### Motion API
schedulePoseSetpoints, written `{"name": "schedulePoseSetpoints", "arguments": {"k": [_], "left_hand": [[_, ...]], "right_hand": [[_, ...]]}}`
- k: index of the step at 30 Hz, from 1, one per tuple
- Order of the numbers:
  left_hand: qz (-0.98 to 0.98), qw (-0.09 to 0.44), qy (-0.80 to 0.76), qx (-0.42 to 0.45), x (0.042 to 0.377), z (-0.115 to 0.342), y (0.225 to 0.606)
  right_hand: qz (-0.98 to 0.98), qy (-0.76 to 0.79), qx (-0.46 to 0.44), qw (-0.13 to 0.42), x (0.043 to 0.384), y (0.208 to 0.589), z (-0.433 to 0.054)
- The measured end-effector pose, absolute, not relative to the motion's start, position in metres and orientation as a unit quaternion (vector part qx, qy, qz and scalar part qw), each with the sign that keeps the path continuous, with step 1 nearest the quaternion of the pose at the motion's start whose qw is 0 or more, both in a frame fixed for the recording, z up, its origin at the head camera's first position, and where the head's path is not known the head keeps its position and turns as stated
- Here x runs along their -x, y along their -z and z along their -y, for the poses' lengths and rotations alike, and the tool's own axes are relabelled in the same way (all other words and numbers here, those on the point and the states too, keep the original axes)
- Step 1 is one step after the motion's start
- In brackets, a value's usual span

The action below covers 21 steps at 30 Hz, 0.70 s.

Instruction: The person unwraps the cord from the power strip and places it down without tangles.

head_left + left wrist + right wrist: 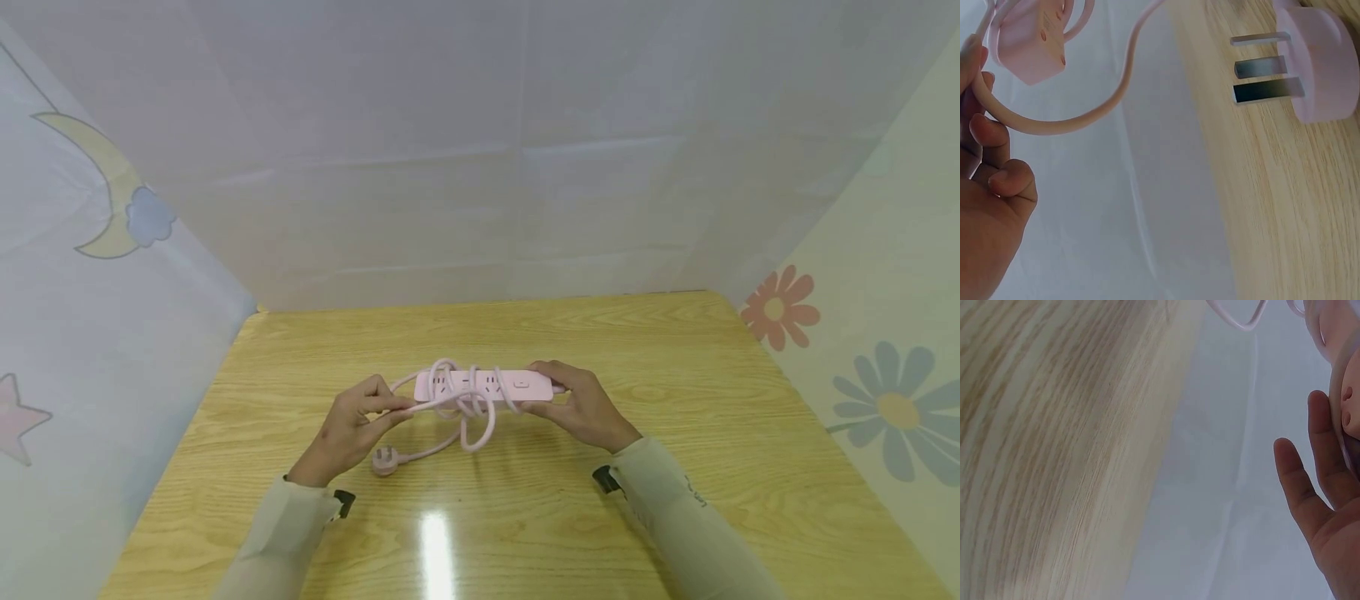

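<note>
A pink power strip (pixel 532 385) with sockets and a switch is held up over the table, several turns of its pink cord (pixel 483 433) looped round its middle and left part. My right hand (pixel 588 410) grips the strip's right end, thumb and fingers on opposite edges. At the left, my left hand (pixel 352 425) pinches a stretch of the cord beside the strip's left end. The pink plug (pixel 385 460) dangles below that hand; its three metal prongs show large in the left wrist view. In the right wrist view two fingers (pixel 1322 434) extend beside the strip.
The wooden table (pixel 675 350) stretches under both hands. A pale cloth wall (pixel 465 217) rises behind its far edge, with printed cloth walls on both sides. Black straps (pixel 606 479) sit at both wrists.
</note>
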<state>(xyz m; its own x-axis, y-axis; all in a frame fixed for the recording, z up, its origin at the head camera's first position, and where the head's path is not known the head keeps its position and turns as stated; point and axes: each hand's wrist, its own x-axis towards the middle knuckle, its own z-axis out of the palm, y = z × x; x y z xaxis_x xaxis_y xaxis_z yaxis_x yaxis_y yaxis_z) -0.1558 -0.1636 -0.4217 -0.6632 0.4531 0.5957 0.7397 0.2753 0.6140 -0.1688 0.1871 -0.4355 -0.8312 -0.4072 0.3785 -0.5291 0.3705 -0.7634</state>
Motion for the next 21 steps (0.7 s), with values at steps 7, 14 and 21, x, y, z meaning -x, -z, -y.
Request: {"name": "schedulePoseSetpoints", "arguments": {"k": [7, 14, 21], "left_hand": [[0.775, 0.132, 0.478, 0.391, 0.1553, 0.1642, 0.4248], [0.785, 0.100, 0.478, 0.381, 0.1530, 0.1653, 0.4260], [0.790, 0.075, 0.475, 0.381, 0.1511, 0.1656, 0.4265]], "right_hand": [[0.824, -0.482, -0.288, 0.075, 0.1694, 0.4371, -0.1870], [0.826, -0.477, -0.289, 0.085, 0.1692, 0.4371, -0.1872], [0.825, -0.479, -0.286, 0.092, 0.1696, 0.4355, -0.1867]]}}
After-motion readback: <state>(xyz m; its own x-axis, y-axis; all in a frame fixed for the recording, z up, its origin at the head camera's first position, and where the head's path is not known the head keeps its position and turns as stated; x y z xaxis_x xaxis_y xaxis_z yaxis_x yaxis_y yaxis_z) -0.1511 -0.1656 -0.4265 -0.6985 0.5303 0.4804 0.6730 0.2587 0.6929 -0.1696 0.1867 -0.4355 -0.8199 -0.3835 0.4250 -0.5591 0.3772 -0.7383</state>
